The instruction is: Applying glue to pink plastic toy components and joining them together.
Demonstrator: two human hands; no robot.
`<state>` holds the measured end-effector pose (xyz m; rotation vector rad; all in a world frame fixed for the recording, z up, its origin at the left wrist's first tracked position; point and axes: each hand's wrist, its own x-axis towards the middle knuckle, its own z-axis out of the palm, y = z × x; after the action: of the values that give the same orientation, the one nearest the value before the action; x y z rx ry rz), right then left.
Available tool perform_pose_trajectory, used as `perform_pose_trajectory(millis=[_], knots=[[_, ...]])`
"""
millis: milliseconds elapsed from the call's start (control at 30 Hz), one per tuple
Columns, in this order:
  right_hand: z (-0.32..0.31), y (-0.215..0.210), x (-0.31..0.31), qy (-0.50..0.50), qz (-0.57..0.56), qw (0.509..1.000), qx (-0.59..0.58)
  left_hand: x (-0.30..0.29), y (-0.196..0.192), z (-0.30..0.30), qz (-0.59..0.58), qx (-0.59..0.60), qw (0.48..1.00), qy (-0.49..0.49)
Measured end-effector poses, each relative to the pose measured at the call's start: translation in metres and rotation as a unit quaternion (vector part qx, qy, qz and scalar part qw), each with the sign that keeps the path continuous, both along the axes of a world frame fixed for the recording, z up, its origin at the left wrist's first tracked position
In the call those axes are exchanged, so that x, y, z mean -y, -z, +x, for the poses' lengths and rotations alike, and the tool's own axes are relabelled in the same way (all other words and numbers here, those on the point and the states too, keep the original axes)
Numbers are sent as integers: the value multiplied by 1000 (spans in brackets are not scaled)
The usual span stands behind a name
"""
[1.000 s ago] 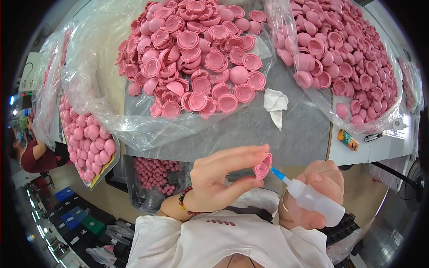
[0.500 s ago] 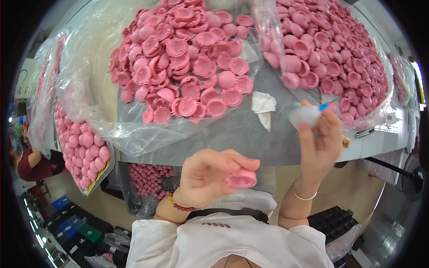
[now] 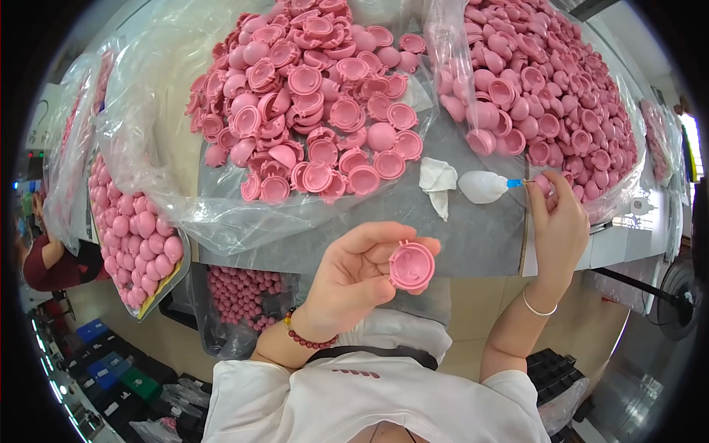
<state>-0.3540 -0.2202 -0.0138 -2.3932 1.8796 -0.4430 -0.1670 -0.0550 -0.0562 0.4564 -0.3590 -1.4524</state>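
My left hand (image 3: 354, 277) is closed on a pink half-shell (image 3: 411, 267), a small round plastic cup with tabs on its rim, its hollow side facing up. Out to the right, my right hand (image 3: 557, 229) has its thumb and fingertips around another pink half-shell (image 3: 543, 184) at the edge of the right heap. Next to those fingertips lies a white squeeze bottle (image 3: 484, 187) on its side, its blue needle tip pointing right. A crumpled white tissue (image 3: 438, 177) rests just left of the bottle.
Two heaps of pink half-shells, a left one (image 3: 306, 111) and a right one (image 3: 546, 88), spread over clear plastic on the grey table (image 3: 347, 240). At the left stands a tray of pink balls (image 3: 140, 244); below it, a bin of smaller pink balls (image 3: 244, 295). A fan (image 3: 676, 299) stands right.
My right hand has let go of the squeeze bottle, now lying on the table, and moved right to a pink half-shell. My left hand has tilted its half-shell so the hollow shows.
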Motion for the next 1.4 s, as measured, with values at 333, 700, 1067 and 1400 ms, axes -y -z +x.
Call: perform_pose_trajectory(millis=[333,700,1067,1400], knots=[[-2,-15,-55,-238,-22,964,114,-2,-1,9,-1,-146,987,71],[18,5,-60,-233,44,959,155,-5,-8,8,-13,218,974,-60],[39,-1,-79,-350,25,860,371,-5,-10,4,-4,275,961,-26],[42,4,-81,-380,-20,865,327,-5,-9,3,-6,345,938,-39]])
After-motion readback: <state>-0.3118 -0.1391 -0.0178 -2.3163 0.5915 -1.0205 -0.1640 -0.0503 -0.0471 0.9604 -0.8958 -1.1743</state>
